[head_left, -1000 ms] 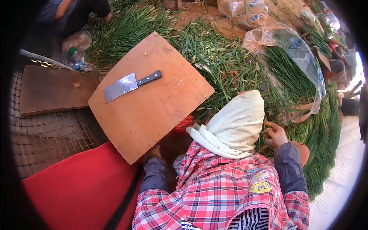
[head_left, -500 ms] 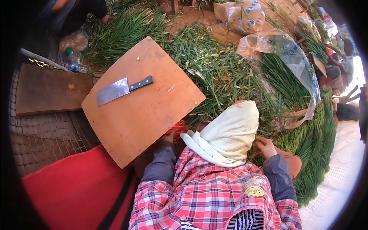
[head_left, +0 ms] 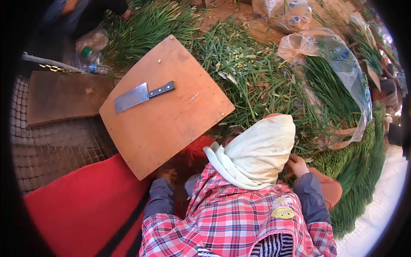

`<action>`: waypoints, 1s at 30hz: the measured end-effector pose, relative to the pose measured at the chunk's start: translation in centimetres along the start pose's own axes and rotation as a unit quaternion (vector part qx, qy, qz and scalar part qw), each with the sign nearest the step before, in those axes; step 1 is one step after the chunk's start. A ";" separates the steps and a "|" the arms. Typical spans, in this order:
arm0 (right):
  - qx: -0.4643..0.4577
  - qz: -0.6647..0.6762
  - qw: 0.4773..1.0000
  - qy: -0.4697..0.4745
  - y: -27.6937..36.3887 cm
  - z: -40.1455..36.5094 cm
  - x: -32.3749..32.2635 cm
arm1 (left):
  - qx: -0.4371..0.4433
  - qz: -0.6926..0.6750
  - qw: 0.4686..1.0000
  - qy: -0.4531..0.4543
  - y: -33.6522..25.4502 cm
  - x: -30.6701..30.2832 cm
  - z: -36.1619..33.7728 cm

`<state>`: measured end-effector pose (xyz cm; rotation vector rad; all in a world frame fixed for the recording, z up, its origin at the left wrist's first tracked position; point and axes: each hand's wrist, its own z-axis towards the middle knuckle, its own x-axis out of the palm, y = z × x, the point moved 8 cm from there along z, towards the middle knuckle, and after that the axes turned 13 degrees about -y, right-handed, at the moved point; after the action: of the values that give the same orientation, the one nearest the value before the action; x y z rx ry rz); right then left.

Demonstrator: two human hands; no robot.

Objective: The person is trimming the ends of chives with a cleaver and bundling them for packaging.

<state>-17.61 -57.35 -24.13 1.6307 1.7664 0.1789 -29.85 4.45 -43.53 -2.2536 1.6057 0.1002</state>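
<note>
My left hand [head_left: 167, 174] sits just under the near corner of a tilted wooden cutting board [head_left: 171, 124], beside something red [head_left: 198, 150]; whether it holds anything is hidden. A cleaver [head_left: 139, 96] with a dark handle lies flat on the board, away from both hands. My right hand [head_left: 296, 165] is curled at the edge of a heap of green chives [head_left: 351, 171], partly hidden behind the white head cloth [head_left: 257, 150]. What it grips cannot be made out. A plaid shirt covers both arms.
Loose chives [head_left: 239, 64] cover the ground beyond the board. Clear plastic bags [head_left: 338, 55] hold more bundles at right. A dark plank [head_left: 64, 96] lies on a woven mat at left, by plastic bottles [head_left: 92, 60]. Red cloth [head_left: 85, 205] is near left. Another person [head_left: 85, 13] crouches far left.
My left hand has dropped back from the red thing to below the board's corner. The board and cleaver have shifted slightly right and up in view. My right hand has barely moved.
</note>
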 end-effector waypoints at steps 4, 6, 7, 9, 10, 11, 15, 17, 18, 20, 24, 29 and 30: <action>-0.004 0.052 0.998 0.019 0.3 0.5 0.8 | 0.080 0.119 0.978 -0.149 -4.0 0.4 -3.9; -0.006 0.062 0.998 0.009 0.6 0.2 0.8 | 0.081 0.124 0.974 -0.170 -6.9 5.1 -8.5; -0.011 0.043 0.999 0.007 -0.1 0.5 0.6 | 0.209 0.139 0.958 -0.141 -8.6 7.9 -9.3; -0.019 0.007 1.000 -0.002 -1.7 1.3 -0.3 | 0.475 0.208 0.847 -0.122 -11.8 13.1 -10.9; -0.011 -0.035 0.999 0.007 -1.7 1.0 -0.5 | 0.544 0.225 0.800 -0.117 -14.2 15.9 -13.8; -0.011 -0.056 0.998 0.008 -2.1 1.1 -0.6 | 0.544 0.245 0.795 -0.110 -15.1 18.2 -13.5; -0.008 -0.094 0.995 0.018 -2.8 0.4 -0.4 | 0.569 0.402 0.702 -0.147 -17.1 24.3 -9.5; -0.021 -0.124 0.992 0.019 -1.8 -0.2 -0.5 | 0.554 0.453 0.678 -0.167 -17.8 26.1 -7.1; -0.017 -0.129 0.991 0.023 -2.4 0.1 -0.5 | 0.545 0.473 0.669 -0.177 -18.1 26.6 -6.2; 0.017 -0.088 0.996 0.002 -3.9 0.4 -1.1 | 0.532 0.497 0.658 -0.192 -18.1 27.2 -4.7; 0.039 -0.059 0.997 -0.007 -3.3 0.3 -1.1 | 0.543 0.496 0.647 -0.202 -17.5 26.5 -3.6; 0.062 0.020 0.998 0.001 -3.7 1.5 -0.6 | 0.603 0.432 0.651 -0.160 -15.8 23.7 -4.7; 0.068 0.057 0.996 0.003 -3.2 1.5 -0.3 | 0.612 0.420 0.654 -0.146 -15.3 23.0 -5.6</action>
<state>-19.40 -58.76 -26.85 1.8310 1.7233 0.1184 -8.59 -13.75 -40.62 -0.3695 1.5801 -0.2949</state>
